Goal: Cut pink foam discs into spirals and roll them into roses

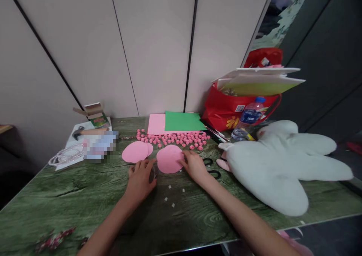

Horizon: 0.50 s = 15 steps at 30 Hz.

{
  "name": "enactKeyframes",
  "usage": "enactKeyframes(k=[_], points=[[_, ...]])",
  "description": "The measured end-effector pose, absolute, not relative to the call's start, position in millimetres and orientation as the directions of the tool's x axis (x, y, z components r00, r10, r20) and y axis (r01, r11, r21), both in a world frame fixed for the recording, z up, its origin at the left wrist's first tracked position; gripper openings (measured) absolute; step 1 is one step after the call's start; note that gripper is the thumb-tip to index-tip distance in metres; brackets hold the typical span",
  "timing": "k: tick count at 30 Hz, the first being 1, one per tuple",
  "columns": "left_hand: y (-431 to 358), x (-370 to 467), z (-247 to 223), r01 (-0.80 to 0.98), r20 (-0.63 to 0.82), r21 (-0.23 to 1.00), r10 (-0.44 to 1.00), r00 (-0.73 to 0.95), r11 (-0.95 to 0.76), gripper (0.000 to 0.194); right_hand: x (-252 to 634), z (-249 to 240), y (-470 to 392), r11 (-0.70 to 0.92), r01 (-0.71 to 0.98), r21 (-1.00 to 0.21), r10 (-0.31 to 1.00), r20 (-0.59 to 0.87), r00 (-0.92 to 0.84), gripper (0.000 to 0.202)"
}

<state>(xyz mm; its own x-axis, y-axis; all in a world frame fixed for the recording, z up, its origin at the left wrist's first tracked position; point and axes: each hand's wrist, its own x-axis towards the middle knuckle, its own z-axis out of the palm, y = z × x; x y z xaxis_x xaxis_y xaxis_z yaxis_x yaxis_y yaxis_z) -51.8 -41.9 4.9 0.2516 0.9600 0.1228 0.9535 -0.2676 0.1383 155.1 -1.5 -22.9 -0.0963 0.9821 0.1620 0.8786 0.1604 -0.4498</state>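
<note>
A pink scalloped paper shape (pixel 169 159) lies on the green table, and my right hand (pixel 194 165) has its thumb and fingertips closed on its right edge. My left hand (pixel 141 178) is spread low over the table, fingers apart, beside a clear round item (pixel 153 173) partly hidden by it; one fingertip comes near the pink shape's left edge. More pink paper shapes (pixel 135 152) lie further left, behind my left hand. Small white squares (pixel 169 187) are scattered in front of the pink shape. Black scissor handles (pixel 214 173) show right of my right hand.
Several small pink rolled pieces (pixel 183 138) stretch behind, before green (pixel 181 121) and pink sheets. A red bag (pixel 216 109), bottle (pixel 251 116) and white plush toy (pixel 271 169) stand or lie right. Left are a hammer (pixel 90 132), box (pixel 98 119) and bead strings (pixel 66 156).
</note>
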Motion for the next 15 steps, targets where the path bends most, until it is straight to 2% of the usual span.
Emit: enactKeyframes(k=[3,5,11,15], points=[[-45,-56,2,0.954,0.123,0.088,0.953,0.276,-0.288,0.056,150,-23,14,0.063,0.885,-0.462,0.995,0.096,-0.021,0.049],[-44,-55,0,0.946,0.185,0.103,0.940,0.286,-0.308,0.060,149,-25,22,0.011,0.879,-0.477,0.999,0.050,0.015,0.052],[-43,-46,-16,0.834,0.357,0.311,0.869,0.342,-0.456,0.060,155,-31,29,-0.066,0.845,-0.530,0.998,-0.020,0.065,0.034],[-45,-41,-26,0.773,0.390,0.386,0.848,0.358,-0.504,0.052,159,-33,30,-0.083,0.836,-0.542,0.996,-0.016,0.088,0.041]])
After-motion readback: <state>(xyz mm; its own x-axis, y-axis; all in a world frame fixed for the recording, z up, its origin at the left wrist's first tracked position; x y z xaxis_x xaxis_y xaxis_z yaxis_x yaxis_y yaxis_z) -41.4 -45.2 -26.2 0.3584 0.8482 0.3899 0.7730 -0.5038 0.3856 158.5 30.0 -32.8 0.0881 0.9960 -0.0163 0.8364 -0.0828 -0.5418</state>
